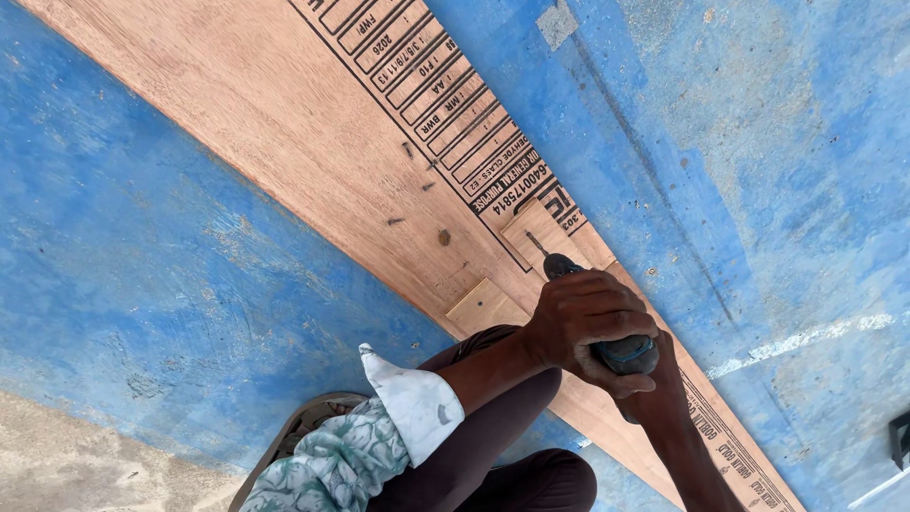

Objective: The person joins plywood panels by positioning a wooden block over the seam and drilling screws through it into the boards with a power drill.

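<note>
A long plywood plank [284, 123] with black printed stamps lies diagonally on a blue painted floor [142, 284]. My left hand [583, 318], in a white-cuffed patterned sleeve, grips the dark handle of a tool [627, 354] from above. My right hand [656, 393] wraps the same handle from below. The tool's thin metal bit [537, 244] rests on a small square wooden block [531, 228] lying on the plank. A second small wooden block [483, 305] sits just left of my hands.
Several small dark screws or nails [393, 221] lie loose on the plank beyond the blocks. My bent knees in dark trousers [493, 446] and a sandal [303, 422] are at the bottom. A dark object [899, 438] shows at the right edge.
</note>
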